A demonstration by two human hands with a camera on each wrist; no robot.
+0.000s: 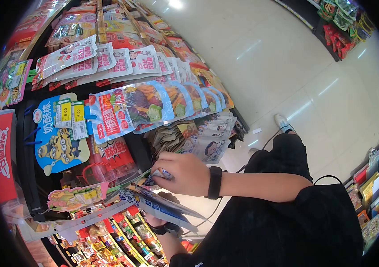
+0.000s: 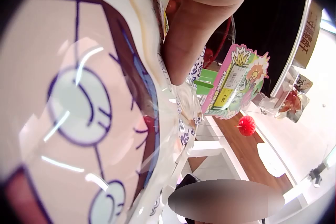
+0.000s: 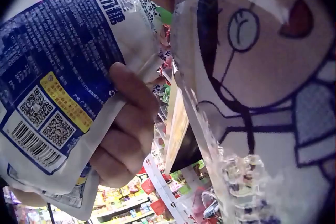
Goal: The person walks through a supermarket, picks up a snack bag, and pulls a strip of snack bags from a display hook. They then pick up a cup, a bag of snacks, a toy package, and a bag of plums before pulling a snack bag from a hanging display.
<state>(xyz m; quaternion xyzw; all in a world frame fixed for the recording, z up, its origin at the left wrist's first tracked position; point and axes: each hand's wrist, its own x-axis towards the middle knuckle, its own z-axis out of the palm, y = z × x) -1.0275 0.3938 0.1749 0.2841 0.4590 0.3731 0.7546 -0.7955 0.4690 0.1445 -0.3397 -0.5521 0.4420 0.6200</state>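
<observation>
My left hand (image 1: 156, 221), with a watch at its wrist, holds white-and-blue snack pouches (image 3: 58, 77) from below. In the right wrist view its fingers (image 3: 123, 134) curl over the top pouch's back, printed with blue text, QR codes and a barcode; another pouch shows behind it. My right hand (image 1: 183, 173), wearing a black band, pinches the edge of a clear-fronted pouch with a cartoon face (image 3: 268, 40), close beside the others. A large cartoon-faced pouch front (image 2: 79, 103) fills the left side of the left wrist view. Its contents are hidden.
Similar cartoon-faced pouches (image 1: 214, 147) stand on the shelf just past my right hand. Blue vegetable-crisp bags (image 1: 131, 107) and white-and-pink pouches (image 1: 140, 62) hang in rows. A blue Minion sign (image 1: 60, 138) and a pink price card (image 1: 78, 196) stick out nearby. Tiled floor (image 1: 260, 49) lies right.
</observation>
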